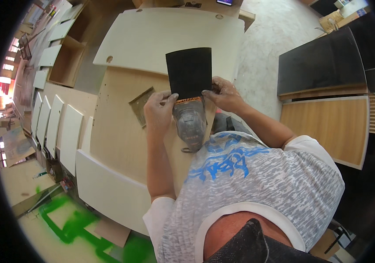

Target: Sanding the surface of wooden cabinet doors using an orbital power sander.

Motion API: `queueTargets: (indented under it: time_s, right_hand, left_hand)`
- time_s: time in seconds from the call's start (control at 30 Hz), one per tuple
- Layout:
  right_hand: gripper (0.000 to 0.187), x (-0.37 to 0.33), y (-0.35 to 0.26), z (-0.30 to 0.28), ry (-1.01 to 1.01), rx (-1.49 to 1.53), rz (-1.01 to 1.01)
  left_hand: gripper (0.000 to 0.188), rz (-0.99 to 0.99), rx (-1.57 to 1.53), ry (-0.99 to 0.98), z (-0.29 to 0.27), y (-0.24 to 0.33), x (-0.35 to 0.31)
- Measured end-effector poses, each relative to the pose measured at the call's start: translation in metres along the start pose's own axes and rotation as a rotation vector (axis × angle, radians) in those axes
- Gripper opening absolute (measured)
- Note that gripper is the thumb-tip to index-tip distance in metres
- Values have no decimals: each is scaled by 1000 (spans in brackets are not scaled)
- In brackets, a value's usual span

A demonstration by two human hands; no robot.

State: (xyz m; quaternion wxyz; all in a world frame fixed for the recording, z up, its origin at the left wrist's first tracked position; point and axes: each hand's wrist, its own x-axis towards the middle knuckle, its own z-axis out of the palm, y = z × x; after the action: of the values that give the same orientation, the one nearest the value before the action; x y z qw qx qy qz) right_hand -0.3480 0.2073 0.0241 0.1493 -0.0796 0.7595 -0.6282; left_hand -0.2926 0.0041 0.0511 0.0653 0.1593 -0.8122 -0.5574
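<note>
A black sandpaper sheet [189,72] stands up between my two hands, slightly curved along its top edge. My left hand [160,108] is closed, pinching the sheet's lower left corner between thumb and fingers. At the lower right corner, my right hand [225,94] pinches it in the same way. Just below the sheet lies a dusty grey and black electric sander [190,125] with an orange strip at its far end. The sheet's lower edge meets or overlaps that end; whether the sander grips it, I cannot tell. Beneath is a light wooden board [119,118].
A large white panel [170,33] lies across the far side, another white panel [108,188] at the near left. Several white panels [71,136] lean in a row further left. Dark cabinets [321,63] and a wood-faced panel [325,127] stand right.
</note>
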Motion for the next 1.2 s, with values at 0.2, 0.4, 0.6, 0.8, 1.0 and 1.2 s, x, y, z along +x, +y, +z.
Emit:
queueTargets:
  time_s: [0.2,0.4,0.6,0.8,1.0,1.2]
  right_hand:
    - [22,5,-3,0,27,-105,3]
    - [25,1,-21,1,58,-292,1]
    - [25,8,-20,-7,-9,-432,-23]
    - [13,17,-3,-11,-26,-345,-5]
    - [16,15,-16,-9,-15,-314,33]
    - [22,12,-17,-9,-76,-342,25]
  left_hand:
    - [17,77,71,48,0,-7,13]
    - [16,118,10,84,3,-15,15]
    - [14,31,56,3,-2,-20,17]
    - [14,-66,122,-69,-12,-10,24]
    - [15,-99,67,-127,-16,-17,27]
    - [20,-34,69,-63,-22,-39,17]
